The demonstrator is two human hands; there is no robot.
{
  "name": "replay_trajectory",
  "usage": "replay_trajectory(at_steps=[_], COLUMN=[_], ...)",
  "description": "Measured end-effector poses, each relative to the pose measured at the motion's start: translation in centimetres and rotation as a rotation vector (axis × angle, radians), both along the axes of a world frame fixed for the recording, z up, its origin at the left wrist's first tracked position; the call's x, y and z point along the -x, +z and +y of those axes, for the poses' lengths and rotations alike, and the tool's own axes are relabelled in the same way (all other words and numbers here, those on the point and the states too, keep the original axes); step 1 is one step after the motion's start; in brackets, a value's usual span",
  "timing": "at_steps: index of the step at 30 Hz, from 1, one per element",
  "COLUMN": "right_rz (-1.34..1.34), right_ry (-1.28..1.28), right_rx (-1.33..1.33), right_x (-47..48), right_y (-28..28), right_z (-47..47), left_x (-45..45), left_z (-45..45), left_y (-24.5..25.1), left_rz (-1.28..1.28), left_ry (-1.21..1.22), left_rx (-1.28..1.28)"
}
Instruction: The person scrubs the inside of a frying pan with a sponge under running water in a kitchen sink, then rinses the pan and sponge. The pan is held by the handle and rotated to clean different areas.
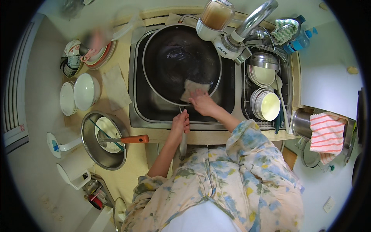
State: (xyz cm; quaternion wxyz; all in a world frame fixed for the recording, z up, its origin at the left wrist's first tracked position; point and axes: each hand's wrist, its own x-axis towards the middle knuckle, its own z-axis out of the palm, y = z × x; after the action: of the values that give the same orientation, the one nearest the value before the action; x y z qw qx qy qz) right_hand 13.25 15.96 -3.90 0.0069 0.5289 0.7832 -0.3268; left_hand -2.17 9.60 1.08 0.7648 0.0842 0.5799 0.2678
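Note:
A large dark wok (174, 66) with a pale rim rests over the left basin of a steel sink (232, 110). My left hand (181, 123) is closed round the wok's long handle (183, 146), which points towards my body. Inside the wok, near its lower right rim, my right hand (201, 101) presses a beige dishcloth (192, 87) against the wall. The fingers lie on the cloth, and their tips are partly hidden in its folds. Wet, shiny patches show on the wok's dark surface.
An AUX faucet (229, 47) with a filter cylinder (217, 16) overhangs the wok's upper right. Stacked bowls (269, 106) fill a wire rack in the right basin. On the left counter stand white bowls (86, 91), a flat cloth (116, 88) and a steel basin (87, 150) holding an orange-handled utensil (134, 139).

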Motion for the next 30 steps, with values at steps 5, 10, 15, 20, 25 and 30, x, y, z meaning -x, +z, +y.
replay_trajectory(at_steps=[5, 10, 15, 20, 25, 30], right_rz=[0.333, 0.382, 0.003, 0.03, 0.506, 0.634], right_ry=[0.037, 0.152, 0.236, 0.289, 0.176, 0.103], right_rx=[-0.04, -0.099, -0.352, -0.354, -0.068, -0.031], right_x=[1.8, -1.0, -7.6, -6.7, -0.1, 1.6], right_y=[0.4, 0.6, -1.9, -3.8, -1.8, -0.3], right_z=[-0.6, -0.8, 1.6, 2.5, 0.1, -0.2], left_x=[0.1, 0.7, 1.0, 0.3, 0.6, 1.4], left_z=[0.0, -0.1, -0.5, -0.4, -0.8, -0.4], left_y=[0.2, 0.1, 0.0, 0.7, -0.8, -0.6], left_rz=[0.181, 0.211, 0.279, 0.273, 0.528, 0.67], left_ry=[-0.027, -0.038, -0.029, -0.042, -0.074, -0.179], left_rx=[-0.092, -0.099, -0.132, -0.117, -0.233, -0.354])
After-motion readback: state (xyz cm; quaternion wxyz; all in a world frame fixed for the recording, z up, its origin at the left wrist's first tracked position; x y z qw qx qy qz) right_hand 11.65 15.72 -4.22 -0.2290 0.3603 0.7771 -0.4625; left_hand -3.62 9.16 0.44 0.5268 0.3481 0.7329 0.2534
